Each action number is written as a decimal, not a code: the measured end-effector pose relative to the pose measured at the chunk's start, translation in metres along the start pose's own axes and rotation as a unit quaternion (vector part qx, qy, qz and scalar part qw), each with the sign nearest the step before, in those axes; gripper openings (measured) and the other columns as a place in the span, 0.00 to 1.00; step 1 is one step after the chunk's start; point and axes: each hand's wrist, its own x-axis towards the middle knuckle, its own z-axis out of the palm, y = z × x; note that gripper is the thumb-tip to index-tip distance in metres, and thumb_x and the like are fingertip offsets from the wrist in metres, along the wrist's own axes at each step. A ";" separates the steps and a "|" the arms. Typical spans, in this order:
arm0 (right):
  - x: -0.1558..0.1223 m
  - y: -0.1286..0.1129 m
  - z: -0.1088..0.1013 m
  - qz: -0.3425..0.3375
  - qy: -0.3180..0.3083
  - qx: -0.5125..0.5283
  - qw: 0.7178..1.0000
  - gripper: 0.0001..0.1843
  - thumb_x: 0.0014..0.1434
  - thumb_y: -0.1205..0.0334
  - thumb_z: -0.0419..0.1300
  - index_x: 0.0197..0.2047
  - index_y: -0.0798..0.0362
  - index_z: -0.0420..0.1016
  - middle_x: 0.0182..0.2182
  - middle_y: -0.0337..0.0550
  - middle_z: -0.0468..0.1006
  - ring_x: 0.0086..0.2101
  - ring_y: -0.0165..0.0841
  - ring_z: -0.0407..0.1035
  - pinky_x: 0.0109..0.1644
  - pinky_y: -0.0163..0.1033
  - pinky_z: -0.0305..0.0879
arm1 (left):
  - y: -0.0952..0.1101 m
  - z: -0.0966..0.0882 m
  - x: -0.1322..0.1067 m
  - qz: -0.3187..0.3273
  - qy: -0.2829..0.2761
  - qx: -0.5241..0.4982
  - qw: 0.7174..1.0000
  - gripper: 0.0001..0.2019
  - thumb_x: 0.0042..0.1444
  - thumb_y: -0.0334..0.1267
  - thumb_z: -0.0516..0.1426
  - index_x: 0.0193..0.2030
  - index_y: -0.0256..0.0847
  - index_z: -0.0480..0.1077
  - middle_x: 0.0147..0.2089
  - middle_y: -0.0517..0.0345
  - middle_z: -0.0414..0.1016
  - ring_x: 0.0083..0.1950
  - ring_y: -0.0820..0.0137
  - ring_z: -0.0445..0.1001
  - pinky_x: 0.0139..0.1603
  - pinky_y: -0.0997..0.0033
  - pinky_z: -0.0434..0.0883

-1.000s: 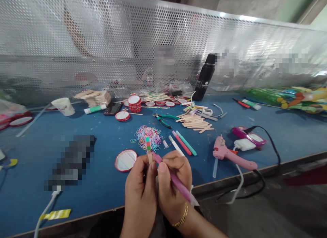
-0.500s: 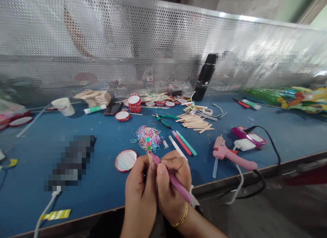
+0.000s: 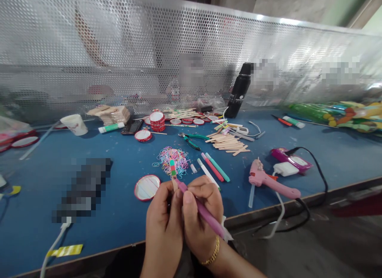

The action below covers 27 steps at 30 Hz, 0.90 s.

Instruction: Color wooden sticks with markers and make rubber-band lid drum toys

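Observation:
Between the thumb and fingers of my left hand (image 3: 165,210) is a wooden craft stick (image 3: 173,170), its far end coloured in green and red bands. My right hand (image 3: 204,214) grips a purple marker (image 3: 205,214), whose tip rests at the stick just below the coloured bands. Both hands are close together over the table's front edge. Just beyond them lies a pile of small coloured rubber bands (image 3: 176,160). A round red-rimmed lid (image 3: 147,187) sits left of my hands. White, red and teal markers (image 3: 211,166) lie to the right, with a loose cap (image 3: 193,168).
A pink glue gun (image 3: 274,180) with cords lies at the right edge. Further back are plain craft sticks (image 3: 228,142), green-handled pliers (image 3: 192,140), a black bottle (image 3: 239,91) and a paper cup (image 3: 74,124). A pixelated dark device (image 3: 85,186) lies left on the blue table (image 3: 119,238).
The craft stick's coloured end has shifted very slightly to the left. Both hands keep their grips, and the marker tip stays at the stick.

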 end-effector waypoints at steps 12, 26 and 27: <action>0.001 0.001 0.000 -0.006 0.000 0.021 1.000 0.06 0.67 0.70 0.57 0.42 0.48 0.65 0.33 0.34 0.71 0.32 0.29 0.70 0.44 0.45 0.67 | -0.001 0.001 0.000 0.005 0.004 -0.009 1.000 0.10 0.67 0.44 0.59 0.36 0.43 0.72 0.30 0.63 0.71 0.32 0.72 0.69 0.32 0.76 0.68; 0.001 0.000 -0.001 -0.011 -0.011 -0.001 1.000 0.04 0.68 0.67 0.56 0.42 0.48 0.65 0.33 0.35 0.71 0.32 0.31 0.70 0.44 0.47 0.68 | -0.001 0.002 -0.002 -0.021 0.015 -0.028 0.999 0.11 0.68 0.46 0.59 0.37 0.43 0.72 0.32 0.62 0.71 0.33 0.71 0.69 0.34 0.74 0.66; 0.002 0.000 -0.001 -0.015 -0.010 -0.006 1.000 0.04 0.68 0.67 0.56 0.42 0.48 0.65 0.32 0.35 0.71 0.32 0.31 0.70 0.44 0.47 0.68 | 0.000 0.001 -0.002 -0.020 0.016 -0.025 0.999 0.10 0.67 0.45 0.59 0.37 0.43 0.72 0.32 0.62 0.71 0.33 0.71 0.69 0.34 0.74 0.66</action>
